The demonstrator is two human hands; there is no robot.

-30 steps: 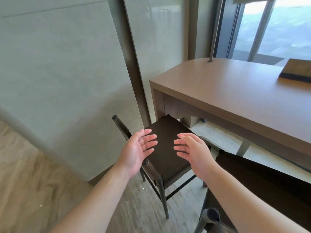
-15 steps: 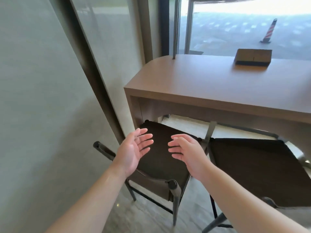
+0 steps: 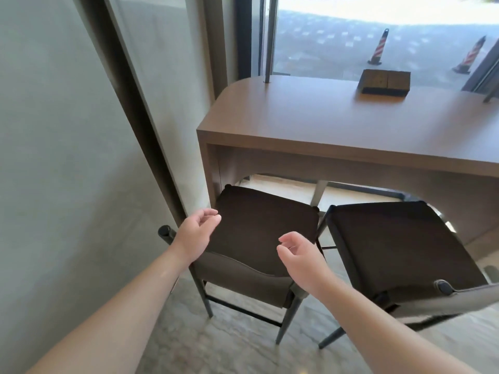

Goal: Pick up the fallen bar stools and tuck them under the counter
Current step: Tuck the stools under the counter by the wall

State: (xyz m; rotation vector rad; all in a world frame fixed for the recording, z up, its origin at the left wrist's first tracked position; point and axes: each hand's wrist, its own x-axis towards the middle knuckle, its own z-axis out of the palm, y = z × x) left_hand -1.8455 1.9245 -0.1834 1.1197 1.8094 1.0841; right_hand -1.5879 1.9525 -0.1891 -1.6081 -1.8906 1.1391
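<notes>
Two dark bar stools stand upright side by side at the brown wooden counter [image 3: 318, 122]. The left stool [image 3: 259, 225] has its front edge at the counter's opening, its low backrest toward me. The right stool [image 3: 399, 247] stands slightly angled beside it. My left hand [image 3: 195, 233] hovers over the left stool's left rear corner, fingers loosely curled, holding nothing. My right hand [image 3: 299, 255] hovers above the seat's right rear part, also loosely curled and empty. Neither hand touches the stool.
A grey wall with a dark vertical strip [image 3: 140, 109] runs close on the left of the left stool. A small wooden box [image 3: 384, 82] lies on the counter by the window. Striped cones [image 3: 378, 47] stand outside. Marbled floor [image 3: 237, 346] lies below.
My view has swung to the right and pulled back, showing both stools. My hands have spread apart and their fingers have curled loosely from flat, facing palms.
</notes>
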